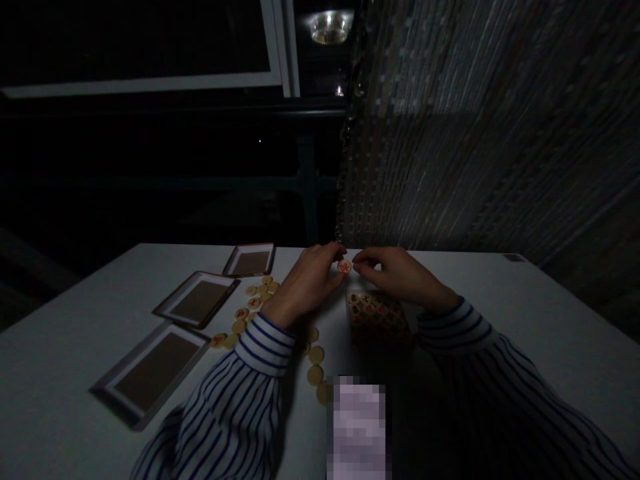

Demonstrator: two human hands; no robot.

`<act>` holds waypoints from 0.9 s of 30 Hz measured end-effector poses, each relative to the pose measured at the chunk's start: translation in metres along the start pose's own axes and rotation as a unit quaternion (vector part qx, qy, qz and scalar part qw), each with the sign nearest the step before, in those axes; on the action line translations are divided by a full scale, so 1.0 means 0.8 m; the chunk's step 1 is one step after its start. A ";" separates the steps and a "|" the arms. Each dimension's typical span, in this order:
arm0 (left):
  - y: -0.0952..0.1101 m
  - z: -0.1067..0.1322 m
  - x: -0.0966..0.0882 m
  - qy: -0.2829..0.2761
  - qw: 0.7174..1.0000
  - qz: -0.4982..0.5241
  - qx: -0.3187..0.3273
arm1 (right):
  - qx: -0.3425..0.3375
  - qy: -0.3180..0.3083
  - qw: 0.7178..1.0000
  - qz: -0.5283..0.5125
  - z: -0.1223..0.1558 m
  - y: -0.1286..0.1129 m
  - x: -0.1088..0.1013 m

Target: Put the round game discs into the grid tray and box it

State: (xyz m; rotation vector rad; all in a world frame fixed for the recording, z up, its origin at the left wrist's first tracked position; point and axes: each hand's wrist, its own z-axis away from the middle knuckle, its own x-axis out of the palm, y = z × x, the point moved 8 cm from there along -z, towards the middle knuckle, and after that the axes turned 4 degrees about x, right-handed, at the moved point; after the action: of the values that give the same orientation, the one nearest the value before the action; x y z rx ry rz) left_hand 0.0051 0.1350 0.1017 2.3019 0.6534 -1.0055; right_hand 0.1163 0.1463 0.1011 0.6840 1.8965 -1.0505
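My left hand (310, 280) pinches a round pale game disc (345, 267) with a red mark, held above the table. My right hand (395, 275) has its fingertips closed right beside the same disc, touching it or nearly so. Just below the hands stands a small clear box (377, 319) packed with more marked discs. Both arms wear white sleeves with blue stripes.
Several loose discs (253, 300) lie on the white table (525, 333) left of the box and near my left sleeve. Three flat brown-centred trays (197, 299) lie in a row at the left. A beaded curtain (490, 133) hangs behind. The room is dark.
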 end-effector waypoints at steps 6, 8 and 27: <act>0.005 -0.001 0.000 -0.006 1.000 0.016 -0.005 | -0.004 -0.014 0.998 -0.066 0.001 -0.004 0.000; 0.007 -0.001 0.000 -0.006 1.000 0.022 -0.005 | -0.002 -0.009 0.997 -0.079 0.001 -0.005 -0.002; -0.012 -0.002 -0.010 0.058 0.979 0.177 -0.077 | -0.033 0.000 0.994 -0.102 0.002 -0.008 -0.015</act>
State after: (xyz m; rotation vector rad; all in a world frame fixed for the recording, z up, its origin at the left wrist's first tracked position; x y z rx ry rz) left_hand -0.0049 0.1415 0.1056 2.2459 0.3334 -0.6353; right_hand 0.1174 0.1410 0.1135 0.4584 2.0241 -1.1080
